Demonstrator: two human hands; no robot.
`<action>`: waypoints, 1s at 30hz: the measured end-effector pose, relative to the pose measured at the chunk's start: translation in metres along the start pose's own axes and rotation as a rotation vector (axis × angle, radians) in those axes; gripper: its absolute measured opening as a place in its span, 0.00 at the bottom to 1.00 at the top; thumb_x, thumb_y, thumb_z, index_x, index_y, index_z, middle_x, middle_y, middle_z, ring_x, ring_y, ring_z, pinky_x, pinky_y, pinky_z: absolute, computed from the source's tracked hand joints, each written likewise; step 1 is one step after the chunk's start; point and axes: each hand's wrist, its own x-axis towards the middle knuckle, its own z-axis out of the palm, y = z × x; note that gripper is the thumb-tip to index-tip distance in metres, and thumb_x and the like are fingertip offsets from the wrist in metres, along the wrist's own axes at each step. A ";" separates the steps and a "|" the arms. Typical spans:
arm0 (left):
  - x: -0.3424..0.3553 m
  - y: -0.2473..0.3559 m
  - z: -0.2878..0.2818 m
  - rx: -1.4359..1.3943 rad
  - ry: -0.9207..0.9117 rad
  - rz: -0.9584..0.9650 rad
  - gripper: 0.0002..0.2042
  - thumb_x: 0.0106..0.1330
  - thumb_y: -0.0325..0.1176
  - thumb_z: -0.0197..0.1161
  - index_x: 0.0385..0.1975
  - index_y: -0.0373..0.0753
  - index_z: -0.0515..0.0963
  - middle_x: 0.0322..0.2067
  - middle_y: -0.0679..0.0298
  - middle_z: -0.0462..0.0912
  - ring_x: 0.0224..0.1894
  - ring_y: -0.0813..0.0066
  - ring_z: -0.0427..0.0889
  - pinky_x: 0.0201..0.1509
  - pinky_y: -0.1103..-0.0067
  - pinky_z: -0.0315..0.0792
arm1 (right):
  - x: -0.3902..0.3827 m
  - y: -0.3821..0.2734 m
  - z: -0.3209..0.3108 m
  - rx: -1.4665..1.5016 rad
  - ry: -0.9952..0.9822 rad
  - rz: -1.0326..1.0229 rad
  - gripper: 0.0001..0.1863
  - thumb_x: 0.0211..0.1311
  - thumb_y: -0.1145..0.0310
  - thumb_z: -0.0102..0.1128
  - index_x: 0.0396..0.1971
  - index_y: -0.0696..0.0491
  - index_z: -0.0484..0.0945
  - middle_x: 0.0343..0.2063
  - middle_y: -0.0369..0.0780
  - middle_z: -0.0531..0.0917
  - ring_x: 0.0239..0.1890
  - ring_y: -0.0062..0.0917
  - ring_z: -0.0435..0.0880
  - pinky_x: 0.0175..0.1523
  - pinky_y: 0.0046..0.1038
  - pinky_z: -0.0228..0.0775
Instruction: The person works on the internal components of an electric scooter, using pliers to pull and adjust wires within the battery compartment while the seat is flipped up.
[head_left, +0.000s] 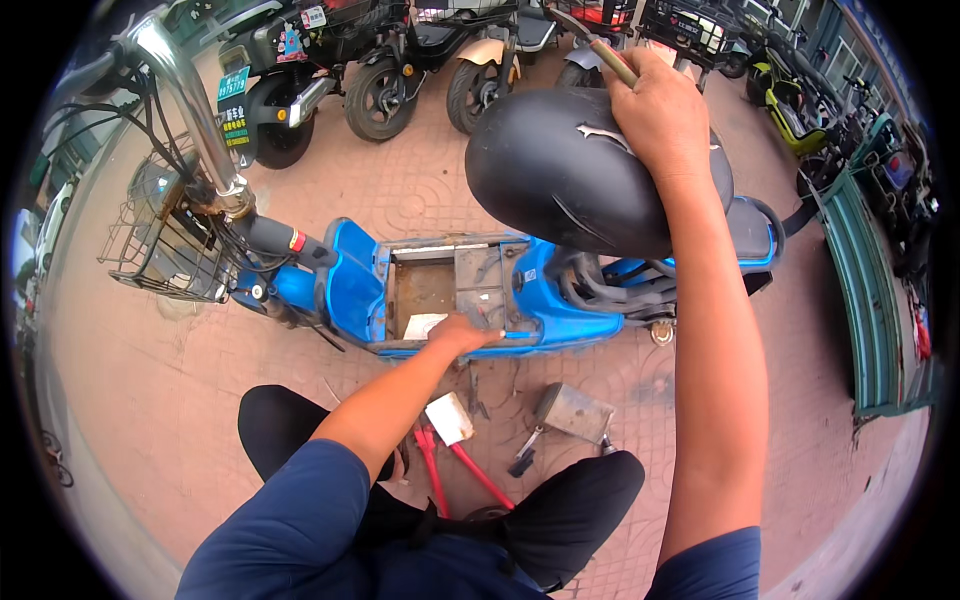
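Note:
My right hand [655,115] grips an olive-tan handle [615,62] of a tool with a thin end pointing up-left, over the torn black seat [530,175] of a blue scooter [565,315]. My left hand [460,335] is down at the near edge of the scooter's opened floor compartment [420,285], fingers curled toward something small and blue I cannot make out clearly. Grey battery-like blocks [478,275] and a pale scrap [415,325] lie in the compartment. At left are the chrome handlebar stem [190,105] and wire basket [165,255].
Parked scooters [380,95] line the back. A green metal trailer [860,300] stands at right. On the paving below lie red long-handled cutters [470,470], a pale block [450,417], a grey block [575,413] and small tools [525,450]. My bent knees flank them.

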 end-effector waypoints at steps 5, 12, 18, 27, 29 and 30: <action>0.014 0.005 -0.006 -0.104 -0.052 0.002 0.40 0.47 0.61 0.77 0.50 0.28 0.87 0.53 0.48 0.87 0.52 0.57 0.87 0.57 0.67 0.79 | -0.002 0.013 0.003 -0.012 0.091 -0.048 0.15 0.67 0.57 0.61 0.44 0.51 0.87 0.35 0.47 0.90 0.41 0.45 0.90 0.48 0.45 0.81; 0.077 -0.065 0.021 -0.350 -0.101 -0.089 0.35 0.51 0.55 0.73 0.53 0.33 0.85 0.57 0.48 0.85 0.57 0.61 0.83 0.61 0.66 0.75 | -0.003 -0.005 0.003 0.116 0.120 -0.062 0.13 0.66 0.58 0.62 0.39 0.52 0.87 0.33 0.47 0.90 0.39 0.45 0.90 0.47 0.45 0.81; 0.044 -0.036 0.006 -0.280 -0.057 -0.043 0.40 0.48 0.57 0.76 0.54 0.28 0.85 0.56 0.48 0.85 0.54 0.59 0.84 0.60 0.65 0.76 | -0.008 0.014 -0.004 0.101 0.131 -0.064 0.14 0.68 0.57 0.61 0.38 0.53 0.86 0.34 0.47 0.90 0.40 0.45 0.90 0.47 0.46 0.81; 0.032 -0.078 -0.012 -0.146 -0.041 0.111 0.42 0.55 0.66 0.71 0.55 0.29 0.85 0.59 0.44 0.85 0.61 0.49 0.82 0.65 0.63 0.74 | -0.009 0.015 -0.006 0.114 0.081 -0.032 0.14 0.68 0.60 0.59 0.39 0.54 0.86 0.35 0.48 0.90 0.41 0.46 0.90 0.49 0.46 0.81; 0.033 -0.079 -0.006 -0.145 -0.048 0.154 0.44 0.56 0.69 0.70 0.57 0.30 0.84 0.59 0.44 0.85 0.61 0.49 0.82 0.65 0.63 0.74 | -0.010 0.015 -0.007 0.128 0.065 -0.025 0.13 0.68 0.60 0.59 0.40 0.54 0.86 0.36 0.47 0.90 0.42 0.45 0.90 0.50 0.46 0.80; 0.032 -0.077 -0.003 -0.150 -0.058 0.179 0.44 0.56 0.70 0.69 0.58 0.31 0.84 0.59 0.45 0.85 0.61 0.49 0.82 0.66 0.63 0.74 | -0.010 0.014 -0.008 0.121 0.055 -0.021 0.13 0.68 0.60 0.59 0.40 0.54 0.86 0.37 0.47 0.90 0.43 0.45 0.90 0.51 0.46 0.80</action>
